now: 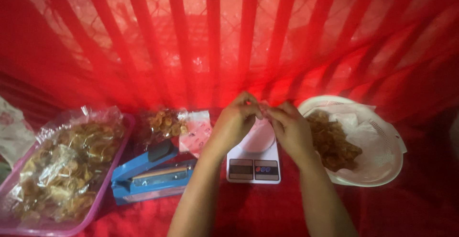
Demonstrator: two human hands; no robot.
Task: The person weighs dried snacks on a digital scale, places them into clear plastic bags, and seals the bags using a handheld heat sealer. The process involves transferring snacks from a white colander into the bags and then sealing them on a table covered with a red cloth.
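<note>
Both hands meet above the scale (pixel 253 158): the left hand (pixel 234 122) and right hand (pixel 289 127) have fingertips pinched together on something too small to identify. The chip bowl (pixel 382 165) sits just right of the scale within reach, the blue sealer (pixel 148 175) and the tray (pixel 103 189) of bagged chips to its left.

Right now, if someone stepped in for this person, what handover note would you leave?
Left hand and right hand: raised together above the white kitchen scale, fingertips meeting and pinching something small; what it is cannot be told.
Things: white colander with loose fried chips at right; blue heat sealer left of the scale; purple tray of bagged chips at far left; more small bags behind the sealer.
Done: many bags are already filled.
Left: loose chips remain in the colander.
</note>
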